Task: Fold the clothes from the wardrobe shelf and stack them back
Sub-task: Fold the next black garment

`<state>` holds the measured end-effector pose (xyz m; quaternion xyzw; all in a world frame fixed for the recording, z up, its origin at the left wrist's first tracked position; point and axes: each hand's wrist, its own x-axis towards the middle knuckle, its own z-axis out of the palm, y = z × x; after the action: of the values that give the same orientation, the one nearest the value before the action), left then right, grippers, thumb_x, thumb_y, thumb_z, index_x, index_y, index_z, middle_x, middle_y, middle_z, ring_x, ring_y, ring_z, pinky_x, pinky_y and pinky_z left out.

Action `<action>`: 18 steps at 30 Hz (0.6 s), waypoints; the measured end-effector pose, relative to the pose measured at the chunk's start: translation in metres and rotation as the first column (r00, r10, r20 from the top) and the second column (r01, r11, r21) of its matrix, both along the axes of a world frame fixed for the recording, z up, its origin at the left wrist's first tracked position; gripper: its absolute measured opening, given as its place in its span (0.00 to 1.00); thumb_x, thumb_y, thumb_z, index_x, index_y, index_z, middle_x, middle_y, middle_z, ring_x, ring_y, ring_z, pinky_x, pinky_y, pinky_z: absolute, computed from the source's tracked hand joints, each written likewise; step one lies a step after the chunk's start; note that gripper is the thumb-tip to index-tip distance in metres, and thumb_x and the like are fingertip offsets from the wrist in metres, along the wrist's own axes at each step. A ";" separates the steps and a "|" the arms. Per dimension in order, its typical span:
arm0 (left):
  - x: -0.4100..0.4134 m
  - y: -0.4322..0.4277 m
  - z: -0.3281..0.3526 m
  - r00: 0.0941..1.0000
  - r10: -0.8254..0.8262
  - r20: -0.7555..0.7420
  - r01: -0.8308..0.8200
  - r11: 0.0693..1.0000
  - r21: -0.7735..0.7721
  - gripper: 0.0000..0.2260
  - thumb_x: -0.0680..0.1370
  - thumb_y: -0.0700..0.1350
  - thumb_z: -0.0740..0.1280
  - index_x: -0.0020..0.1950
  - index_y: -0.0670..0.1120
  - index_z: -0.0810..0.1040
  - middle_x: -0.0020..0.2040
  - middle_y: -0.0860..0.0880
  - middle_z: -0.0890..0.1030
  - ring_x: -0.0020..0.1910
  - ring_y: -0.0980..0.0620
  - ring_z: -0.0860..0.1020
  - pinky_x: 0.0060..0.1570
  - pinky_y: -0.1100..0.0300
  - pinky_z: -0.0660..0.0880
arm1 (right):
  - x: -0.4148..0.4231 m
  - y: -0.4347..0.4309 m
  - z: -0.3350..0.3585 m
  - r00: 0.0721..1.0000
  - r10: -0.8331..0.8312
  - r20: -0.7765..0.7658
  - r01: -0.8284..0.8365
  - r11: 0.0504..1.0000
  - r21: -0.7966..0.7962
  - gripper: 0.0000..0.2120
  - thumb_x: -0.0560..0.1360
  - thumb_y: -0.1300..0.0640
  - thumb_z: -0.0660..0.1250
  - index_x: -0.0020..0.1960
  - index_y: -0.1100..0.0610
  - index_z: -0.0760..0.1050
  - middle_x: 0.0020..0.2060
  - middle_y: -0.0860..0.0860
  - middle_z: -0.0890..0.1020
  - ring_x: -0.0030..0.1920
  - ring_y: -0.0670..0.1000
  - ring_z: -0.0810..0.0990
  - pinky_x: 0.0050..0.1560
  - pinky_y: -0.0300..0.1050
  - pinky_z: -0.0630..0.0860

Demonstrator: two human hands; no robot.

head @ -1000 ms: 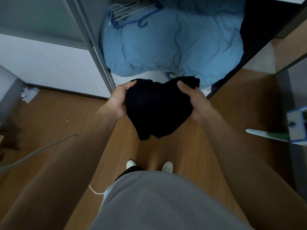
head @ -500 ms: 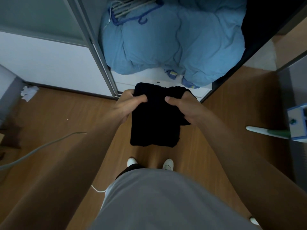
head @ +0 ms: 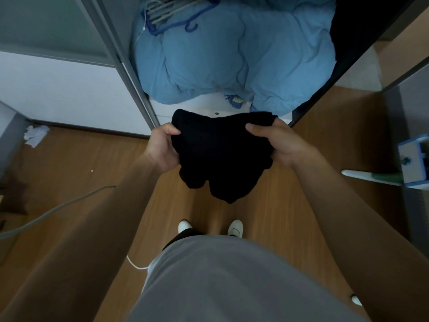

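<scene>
A person stood facing an open wardrobe, seen from above by a head-worn camera. Both arms reached forward toward twelve o'clock. The left hand [head: 163, 147] gripped the left edge of a black garment [head: 220, 152], thumb on top and fingers curled under the cloth. The right hand [head: 277, 141] gripped the right edge the same way, thumb pressed on the upper surface, the other fingers hidden beneath the fabric. The garment hung bunched between the two hands, above the wooden floor [head: 290, 217], its lower folds drooping toward six o'clock; it was too dark to tell what kind of clothing it was.

Beyond the hands, at twelve o'clock, a large blue duvet [head: 232, 59] filled the wardrobe shelf [head: 209, 110], with blue hangers [head: 176, 17] lying on top of it. At nine o'clock, crumpled white paper [head: 34, 134] lay on the floor by the wall, and a grey cable [head: 60, 205] ran across the boards. At three o'clock stood a blue-and-white box [head: 413, 161]. The tips of two white shoes [head: 234, 226] showed at six o'clock.
</scene>
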<state>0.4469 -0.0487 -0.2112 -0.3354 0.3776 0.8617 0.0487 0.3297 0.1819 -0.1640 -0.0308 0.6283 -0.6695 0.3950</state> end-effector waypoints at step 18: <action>-0.011 -0.013 -0.007 0.992 0.031 0.124 0.036 0.862 -0.506 0.24 0.80 0.45 0.69 0.75 0.46 0.69 0.63 0.46 0.80 0.55 0.51 0.82 0.51 0.60 0.80 | 0.004 0.008 -0.033 0.994 -0.083 -0.075 0.094 0.983 0.155 0.24 0.80 0.67 0.61 0.70 0.47 0.73 0.59 0.54 0.80 0.52 0.51 0.82 0.53 0.42 0.80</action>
<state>0.4358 -0.0618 -0.2182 -0.3903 0.5873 0.7089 -0.0161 0.3338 0.1897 -0.1971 0.0056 0.6934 -0.6330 0.3442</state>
